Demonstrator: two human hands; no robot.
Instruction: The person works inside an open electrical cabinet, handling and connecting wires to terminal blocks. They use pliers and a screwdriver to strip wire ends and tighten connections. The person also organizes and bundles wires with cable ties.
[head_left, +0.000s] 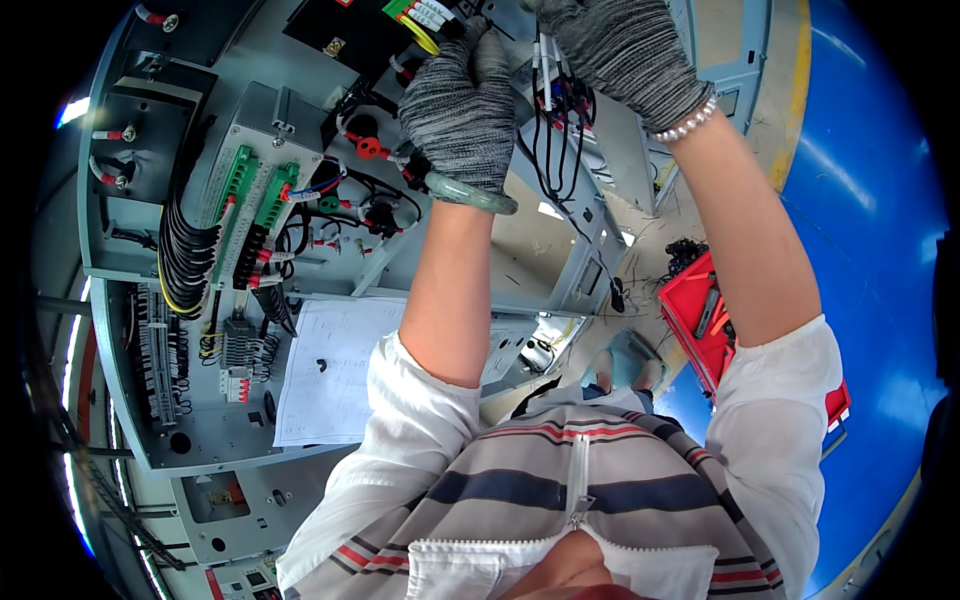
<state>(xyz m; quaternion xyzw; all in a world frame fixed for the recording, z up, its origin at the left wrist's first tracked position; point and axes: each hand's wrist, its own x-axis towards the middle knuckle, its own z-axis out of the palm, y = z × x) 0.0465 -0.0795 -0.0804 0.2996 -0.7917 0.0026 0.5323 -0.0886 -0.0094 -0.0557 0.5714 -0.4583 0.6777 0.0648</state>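
My left hand [460, 120], in a grey knitted glove, is raised over the open electrical cabinet [395, 255]. Its fingers are curled in and its thumb points up, close to thin black wires; what they pinch is too small to make out. My right hand [625, 50], gloved alike, reaches in at the top edge with bent fingers; their tips are partly cut off, so what they hold is hidden. Black wires with white sleeves [545, 75] hang between the hands. Left of my left hand is a green terminal connector [400, 8] with a yellow wire [422, 38].
A grey module with green terminal blocks [238, 180] and bundled black wires stands at left. Below it, a paper drawing [335, 375] lies on a panel. A red toolbox [685, 310] with tools sits right of my legs, beside blue flooring [860, 260].
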